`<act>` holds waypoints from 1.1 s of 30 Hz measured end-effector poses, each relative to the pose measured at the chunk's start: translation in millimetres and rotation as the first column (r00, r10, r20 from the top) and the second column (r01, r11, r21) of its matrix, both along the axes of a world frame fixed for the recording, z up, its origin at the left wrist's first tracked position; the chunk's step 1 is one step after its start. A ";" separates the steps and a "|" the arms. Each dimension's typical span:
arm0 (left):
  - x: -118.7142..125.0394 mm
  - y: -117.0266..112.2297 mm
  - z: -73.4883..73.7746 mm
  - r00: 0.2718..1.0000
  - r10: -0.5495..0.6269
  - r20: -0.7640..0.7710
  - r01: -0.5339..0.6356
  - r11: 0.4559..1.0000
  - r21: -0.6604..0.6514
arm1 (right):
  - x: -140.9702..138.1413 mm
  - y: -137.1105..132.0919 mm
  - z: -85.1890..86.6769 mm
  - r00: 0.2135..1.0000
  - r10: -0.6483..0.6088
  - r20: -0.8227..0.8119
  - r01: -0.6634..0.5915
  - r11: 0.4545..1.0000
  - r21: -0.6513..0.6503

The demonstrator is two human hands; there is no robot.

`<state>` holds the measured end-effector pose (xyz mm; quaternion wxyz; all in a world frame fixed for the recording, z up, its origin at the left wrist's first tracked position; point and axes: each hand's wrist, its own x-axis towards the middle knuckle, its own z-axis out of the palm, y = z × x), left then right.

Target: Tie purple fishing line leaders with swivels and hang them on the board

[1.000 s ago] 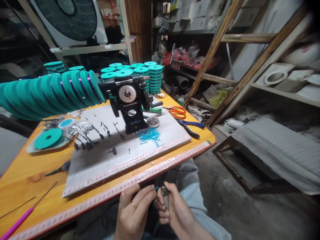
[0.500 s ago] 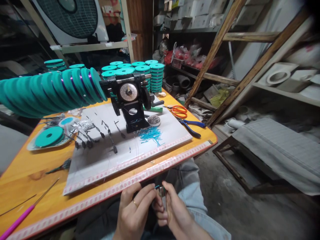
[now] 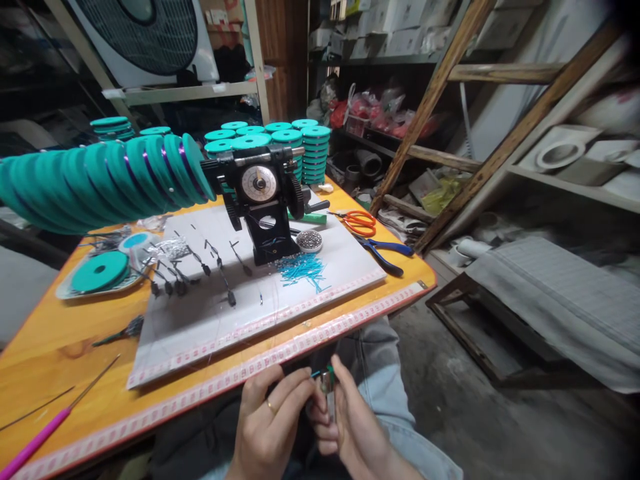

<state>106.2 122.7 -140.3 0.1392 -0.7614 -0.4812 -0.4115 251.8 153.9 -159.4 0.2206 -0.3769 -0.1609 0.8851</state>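
Both my hands are close together over my lap, just below the front edge of the orange table [image 3: 60, 360]. My left hand [image 3: 273, 427] pinches a thin teal tube [image 3: 316, 374] between thumb and forefinger. My right hand [image 3: 350, 427] is closed round a small metal piece [image 3: 326, 383] that meets the tube's tip. On the table stands a black hand-crank winder with a round dial [image 3: 260, 200], and a long row of teal spools [image 3: 100, 183] sticks out from its left side. A heap of cut teal tubes [image 3: 300, 269] lies before the winder on a white board [image 3: 225, 313].
Stacks of teal spools [image 3: 295, 150] stand at the table's back. Orange scissors [image 3: 357, 223] and blue-handled pliers [image 3: 385, 257] lie at the right. A small dish of beads [image 3: 309, 241], several hook rigs [image 3: 200, 267], a pink-handled needle [image 3: 40, 437] and a wooden ladder [image 3: 435, 87] are also in view.
My hands have stayed in place with small finger shifts; the view has tilted slightly. Nothing on the table has moved.
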 end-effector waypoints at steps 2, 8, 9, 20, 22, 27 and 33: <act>1.3 -0.4 1.5 1.000 -0.009 0.019 0.009 1.000 -0.018 | 4.4 -2.7 3.6 0.998 -0.054 0.019 0.052 0.995 0.081; 14.2 -5.6 9.5 0.943 -0.011 0.334 0.036 0.997 -0.068 | 39.2 33.3 44.7 0.775 -0.599 0.200 -0.169 0.109 0.980; 16.2 -7.1 11.0 0.926 0.020 0.376 0.009 0.997 -0.076 | 44.0 49.4 53.2 0.660 -0.716 0.228 -0.370 -0.045 0.928; 16.7 -18.9 34.5 0.573 0.165 0.803 -0.089 0.986 -0.139 | 9.1 103.3 85.8 0.606 -0.787 0.115 -0.539 -0.299 0.788; 20.7 -18.4 40.7 0.407 0.154 0.900 -0.068 0.988 -0.139 | 0.6 68.9 86.0 0.793 -0.588 0.161 -0.370 -0.256 0.893; 31.5 -18.0 51.6 0.096 0.181 0.979 -0.041 0.983 -0.178 | -22.9 14.3 74.4 0.976 -0.110 0.188 -0.161 0.217 0.963; 28.8 -21.1 48.0 0.070 0.228 0.971 -0.076 0.972 -0.223 | -33.0 13.7 72.9 0.970 -0.220 0.099 -0.054 0.204 0.978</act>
